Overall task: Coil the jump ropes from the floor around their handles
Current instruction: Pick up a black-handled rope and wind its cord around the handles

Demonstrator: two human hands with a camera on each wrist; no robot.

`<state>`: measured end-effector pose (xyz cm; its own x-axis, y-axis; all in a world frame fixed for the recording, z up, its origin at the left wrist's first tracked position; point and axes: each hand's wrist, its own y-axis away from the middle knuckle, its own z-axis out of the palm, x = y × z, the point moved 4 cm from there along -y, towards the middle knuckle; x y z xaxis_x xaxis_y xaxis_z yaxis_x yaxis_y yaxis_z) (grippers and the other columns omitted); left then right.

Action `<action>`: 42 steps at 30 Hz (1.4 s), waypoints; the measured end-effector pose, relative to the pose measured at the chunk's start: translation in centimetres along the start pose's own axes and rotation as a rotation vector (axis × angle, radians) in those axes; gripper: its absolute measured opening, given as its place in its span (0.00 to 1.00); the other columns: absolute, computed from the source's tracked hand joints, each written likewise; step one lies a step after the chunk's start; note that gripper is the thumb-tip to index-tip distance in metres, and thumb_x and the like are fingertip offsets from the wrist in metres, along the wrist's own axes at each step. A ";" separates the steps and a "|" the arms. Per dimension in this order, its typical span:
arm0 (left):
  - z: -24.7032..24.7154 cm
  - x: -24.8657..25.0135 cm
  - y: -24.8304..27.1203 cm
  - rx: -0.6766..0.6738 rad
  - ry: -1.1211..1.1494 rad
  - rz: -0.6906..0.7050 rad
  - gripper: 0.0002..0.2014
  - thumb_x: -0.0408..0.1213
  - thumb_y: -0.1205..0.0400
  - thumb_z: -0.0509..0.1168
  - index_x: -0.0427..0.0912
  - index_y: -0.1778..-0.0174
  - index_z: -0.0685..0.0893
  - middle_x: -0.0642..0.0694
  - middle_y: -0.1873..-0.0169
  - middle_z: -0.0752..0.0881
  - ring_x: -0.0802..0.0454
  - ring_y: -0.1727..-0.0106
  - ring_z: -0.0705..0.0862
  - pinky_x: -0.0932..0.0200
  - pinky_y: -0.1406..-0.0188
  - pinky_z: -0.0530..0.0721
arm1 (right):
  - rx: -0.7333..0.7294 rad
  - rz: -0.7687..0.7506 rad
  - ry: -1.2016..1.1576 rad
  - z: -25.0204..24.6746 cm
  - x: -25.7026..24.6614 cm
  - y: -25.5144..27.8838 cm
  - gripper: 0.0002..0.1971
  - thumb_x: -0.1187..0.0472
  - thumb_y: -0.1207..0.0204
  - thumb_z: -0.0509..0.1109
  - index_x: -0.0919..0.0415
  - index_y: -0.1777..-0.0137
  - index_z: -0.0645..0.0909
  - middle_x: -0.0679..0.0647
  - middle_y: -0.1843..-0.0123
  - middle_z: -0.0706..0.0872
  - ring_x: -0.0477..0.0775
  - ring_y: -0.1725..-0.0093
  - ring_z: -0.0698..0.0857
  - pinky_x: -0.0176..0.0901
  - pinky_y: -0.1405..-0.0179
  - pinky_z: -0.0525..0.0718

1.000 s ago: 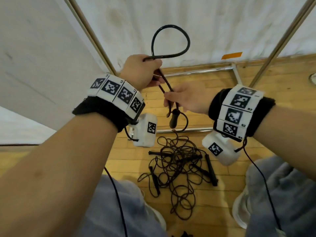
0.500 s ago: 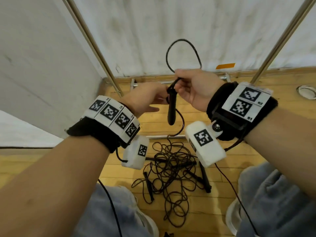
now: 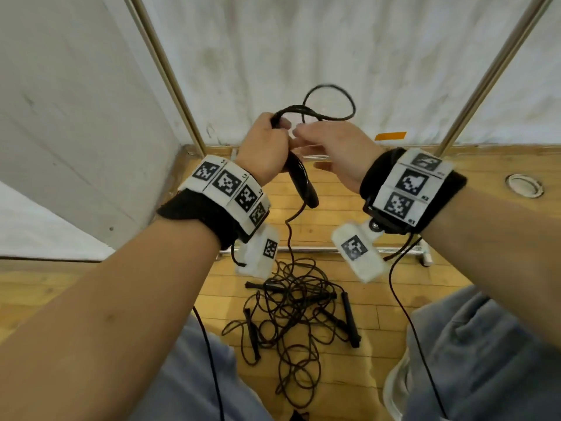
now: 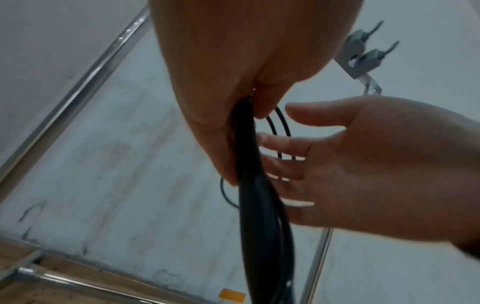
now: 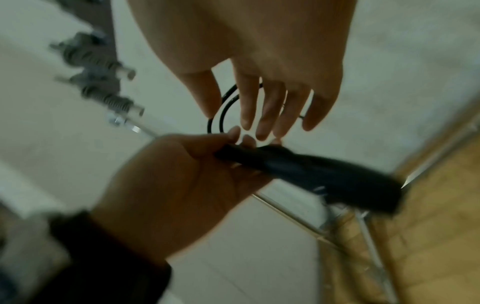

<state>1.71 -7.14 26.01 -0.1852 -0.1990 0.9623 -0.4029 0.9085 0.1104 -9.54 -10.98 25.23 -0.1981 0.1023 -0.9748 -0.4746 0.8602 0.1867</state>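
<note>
My left hand (image 3: pixel 267 144) grips the upper end of a pair of black jump-rope handles (image 3: pixel 303 183), held up in front of the white backdrop; the left wrist view shows the handles (image 4: pixel 259 216) running down out of my fist. A loop of black rope (image 3: pixel 331 98) sticks up above both hands. My right hand (image 3: pixel 331 144) is beside the left with its fingers (image 5: pixel 267 107) straight, holding nothing, and the loop (image 5: pixel 221 109) lies behind them. From the handles one strand hangs down to a tangled pile of ropes and handles (image 3: pixel 291 314) on the wood floor.
Slanted metal poles (image 3: pixel 164 74) (image 3: pixel 491 74) frame the backdrop, and a metal bar (image 3: pixel 318 249) crosses the floor just beyond the pile. My knees in grey trousers (image 3: pixel 485 360) flank the pile. A round metal fitting (image 3: pixel 523 185) is set in the floor at right.
Half a second ago my right hand held the handles up; now my left hand grips them and the right has let go and opened. The loop above has tilted right.
</note>
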 end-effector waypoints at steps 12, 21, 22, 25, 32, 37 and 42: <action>-1.8 2.6 0.5 0.059 -0.182 0.330 0.07 0.37 0.13 0.54 0.47 0.56 0.72 0.47 0.64 0.86 0.47 0.68 0.88 0.52 0.66 0.86 | -0.030 -0.151 0.466 -0.9 0.3 0.4 0.09 0.59 0.21 0.65 0.57 0.59 0.85 0.53 0.59 0.90 0.50 0.58 0.88 0.46 0.56 0.86; -2.5 0.6 -0.7 0.016 -0.434 0.127 0.13 0.32 0.20 0.62 0.46 0.40 0.76 0.51 0.58 0.79 0.52 0.59 0.79 0.63 0.66 0.76 | -0.017 0.018 0.055 -2.5 -1.3 0.6 0.06 0.63 0.20 0.63 0.63 0.56 0.80 0.54 0.69 0.87 0.47 0.74 0.76 0.34 0.79 0.73; -2.1 0.4 -0.4 -0.052 -0.376 0.085 0.11 0.31 0.25 0.65 0.44 0.47 0.79 0.52 0.62 0.79 0.52 0.60 0.79 0.62 0.66 0.76 | -0.006 0.038 -0.062 -2.6 -1.5 0.6 0.07 0.63 0.19 0.63 0.63 0.57 0.79 0.54 0.69 0.85 0.46 0.75 0.74 0.33 0.79 0.72; -0.7 -0.5 0.8 -0.299 -0.261 0.032 0.05 0.30 0.30 0.70 0.42 0.62 0.83 0.54 0.76 0.81 0.53 0.70 0.75 0.58 0.68 0.75 | 0.006 0.106 -0.348 -2.8 -1.9 0.5 0.09 0.61 0.17 0.61 0.62 0.58 0.77 0.51 0.73 0.81 0.44 0.77 0.72 0.30 0.80 0.72; 1.0 -2.9 1.1 -0.381 -0.388 0.126 0.11 0.43 0.18 0.67 0.43 0.63 0.85 0.54 0.73 0.83 0.62 0.79 0.74 0.67 0.77 0.74 | 0.151 0.101 -0.796 -4.3 -2.8 -0.4 0.06 0.65 0.17 0.62 0.64 0.56 0.75 0.59 0.68 0.84 0.47 0.77 0.77 0.31 0.76 0.82; -0.6 -2.0 -0.8 -0.069 -0.208 0.149 0.13 0.44 0.18 0.66 0.41 0.64 0.87 0.51 0.74 0.86 0.56 0.78 0.75 0.62 0.77 0.73 | 0.096 0.085 -0.272 -2.9 -1.0 -0.2 0.11 0.81 0.27 0.61 0.68 0.54 0.80 0.60 0.55 0.82 0.54 0.59 0.84 0.40 0.61 0.86; -1.3 0.0 -2.0 -0.011 0.016 0.148 0.14 0.43 0.18 0.66 0.44 0.68 0.84 0.53 0.80 0.83 0.56 0.83 0.71 0.64 0.84 0.69 | -0.407 0.128 0.201 1.3 2.2 1.6 0.09 0.63 0.22 0.67 0.61 0.43 0.81 0.55 0.45 0.86 0.50 0.45 0.84 0.45 0.43 0.83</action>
<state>3.69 -8.46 26.11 -0.2280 -0.0566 0.9720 -0.3624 0.9315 -0.0308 -9.57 -8.74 23.17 -0.4199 0.0610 -0.9055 -0.7255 0.5769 0.3753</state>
